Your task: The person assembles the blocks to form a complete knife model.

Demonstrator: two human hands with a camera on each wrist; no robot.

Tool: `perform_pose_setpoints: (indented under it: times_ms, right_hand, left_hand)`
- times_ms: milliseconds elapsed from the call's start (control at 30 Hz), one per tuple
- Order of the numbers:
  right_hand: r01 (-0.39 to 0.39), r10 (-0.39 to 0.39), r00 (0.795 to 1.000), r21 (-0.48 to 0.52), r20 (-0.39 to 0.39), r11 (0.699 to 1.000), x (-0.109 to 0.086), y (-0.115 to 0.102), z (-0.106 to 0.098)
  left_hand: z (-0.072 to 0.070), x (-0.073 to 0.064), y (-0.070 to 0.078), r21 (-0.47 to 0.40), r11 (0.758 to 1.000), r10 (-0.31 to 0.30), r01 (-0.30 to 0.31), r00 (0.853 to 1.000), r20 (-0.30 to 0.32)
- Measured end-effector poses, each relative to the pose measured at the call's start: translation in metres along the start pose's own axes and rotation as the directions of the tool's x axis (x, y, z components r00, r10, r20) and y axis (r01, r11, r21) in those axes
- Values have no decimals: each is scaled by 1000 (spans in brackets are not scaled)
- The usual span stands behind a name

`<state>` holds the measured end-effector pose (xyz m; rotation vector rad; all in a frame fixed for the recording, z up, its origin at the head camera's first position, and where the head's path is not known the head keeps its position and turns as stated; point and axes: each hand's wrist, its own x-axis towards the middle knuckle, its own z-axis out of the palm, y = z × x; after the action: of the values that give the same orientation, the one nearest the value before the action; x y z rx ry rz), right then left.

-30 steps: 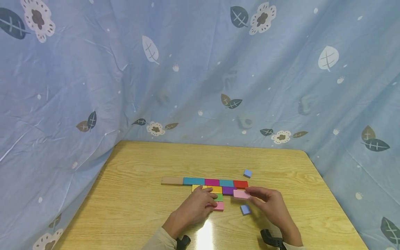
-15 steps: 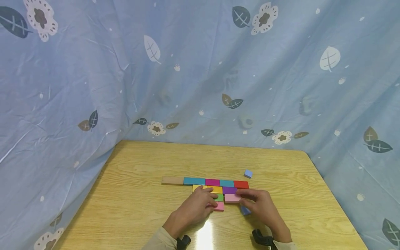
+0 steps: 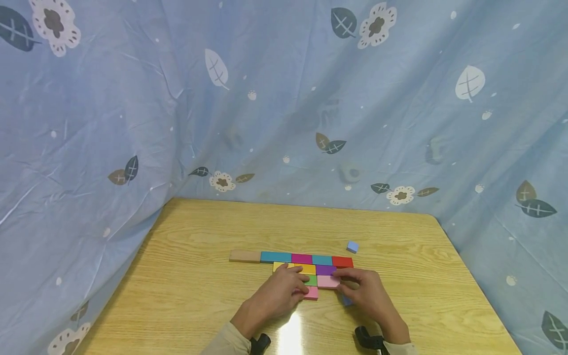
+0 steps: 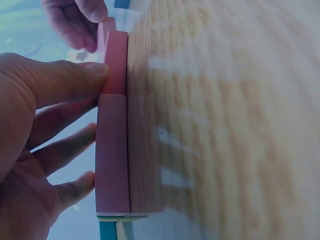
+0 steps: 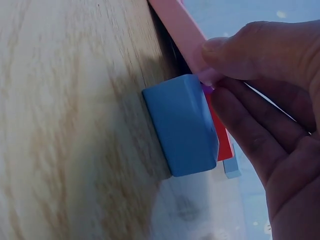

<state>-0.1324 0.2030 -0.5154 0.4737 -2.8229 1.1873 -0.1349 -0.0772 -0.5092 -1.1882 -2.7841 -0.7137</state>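
Thumb and fingers of my right hand [image 3: 368,296] pinch the right end of a light pink block [image 3: 326,281]. That block lies against a green block [image 3: 312,280] and in front of a purple block [image 3: 326,270]. My left hand [image 3: 279,293] rests over the flat colored blocks with fingers spread. In the left wrist view its thumb presses a pink block [image 4: 117,62]. Yellow [image 3: 279,266] and orange [image 3: 306,269] blocks show past its fingertips; other blocks are partly hidden under it. Below my right hand sits a small blue block [image 5: 181,127], mostly covered in the head view.
Behind runs a row of tan [image 3: 245,256], teal [image 3: 276,257], magenta [image 3: 301,259], teal and red [image 3: 342,262] blocks. Another small blue block [image 3: 352,247] lies behind the red one. A patterned blue curtain [image 3: 284,98] borders the wooden table [image 3: 186,296].
My right hand has carried the light pink block left and toward me, from beside the purple block to against the green one. The left hand has stayed put.
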Motion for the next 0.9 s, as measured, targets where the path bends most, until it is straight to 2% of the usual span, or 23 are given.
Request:
perform_pose_setpoints:
  times_ms: [233,600,900]
  right_hand:
    - [20,-19,1000,-30,3,999,0,-2,1]
    - [106,-103,994,-124,24,987,2,-4,0]
    - [126,-120,992,-154,45,980,3,-9,0]
  left_hand:
    - [0,-1,-1,-13,1000,-13,13,1000,11]
    - [-1,0,-1,-25,999,-24,25,1000,16]
    - [-2,0,-1,-46,998,-42,43,999,22]
